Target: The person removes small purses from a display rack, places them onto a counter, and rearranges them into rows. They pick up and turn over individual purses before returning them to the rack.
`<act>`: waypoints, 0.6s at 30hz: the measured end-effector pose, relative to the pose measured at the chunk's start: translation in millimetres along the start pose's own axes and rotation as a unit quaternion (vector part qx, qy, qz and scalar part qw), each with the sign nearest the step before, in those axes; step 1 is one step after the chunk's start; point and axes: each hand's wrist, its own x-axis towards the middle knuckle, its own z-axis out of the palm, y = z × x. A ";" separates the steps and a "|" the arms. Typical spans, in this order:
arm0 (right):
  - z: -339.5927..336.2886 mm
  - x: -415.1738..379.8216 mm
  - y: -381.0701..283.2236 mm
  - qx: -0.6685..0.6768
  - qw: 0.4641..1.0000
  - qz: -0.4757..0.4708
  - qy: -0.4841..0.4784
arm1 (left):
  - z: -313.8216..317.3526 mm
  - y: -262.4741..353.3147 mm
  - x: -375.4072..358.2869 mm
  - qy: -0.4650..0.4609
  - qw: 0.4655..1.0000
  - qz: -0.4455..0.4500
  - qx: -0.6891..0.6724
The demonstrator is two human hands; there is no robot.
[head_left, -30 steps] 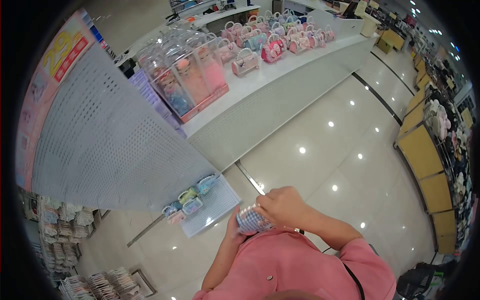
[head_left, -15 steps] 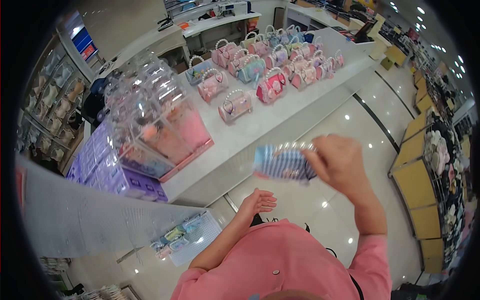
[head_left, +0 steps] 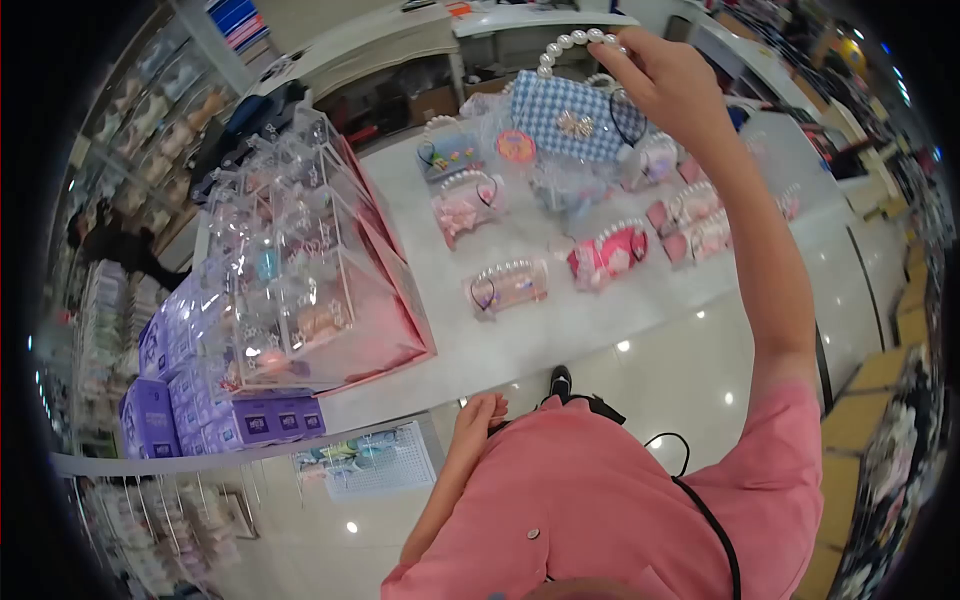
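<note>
Fingers of my right hand (head_left: 665, 75) pinch the pearl handle (head_left: 575, 42) of a light, soft checked purse (head_left: 570, 118). My left hand (head_left: 478, 415) hangs loose, holding nothing, near the desk (head_left: 560, 330).

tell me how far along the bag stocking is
Done: several small pearl-handled purses already sit in rows on the white display table. In hand: the right hand holds a blue checked purse by its pearl handle above them. The left hand hangs empty. Left: setting this purse down.

Right hand (head_left: 665, 85) holds blue purse (head_left: 568, 118) over display table (head_left: 560, 325).
</note>
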 end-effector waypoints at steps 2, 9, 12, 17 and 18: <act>40.2 46.9 43.6 -0.047 0.998 -0.037 -0.025 | 10.1 3.3 6.8 0.041 0.999 0.007 -0.034; 240.1 153.9 111.9 -0.087 0.990 -0.080 -0.075 | 33.4 3.5 16.5 0.166 0.980 -0.018 -0.111; 325.1 168.8 128.5 -0.081 0.989 -0.065 -0.103 | 34.6 10.9 16.4 0.222 0.969 -0.024 -0.108; 413.4 165.2 109.5 -0.084 0.976 -0.029 -0.200 | 30.6 11.7 28.0 0.256 0.954 -0.051 -0.148; 426.8 161.4 105.2 -0.088 0.974 -0.028 -0.208 | 30.6 16.2 29.0 0.260 0.952 -0.053 -0.156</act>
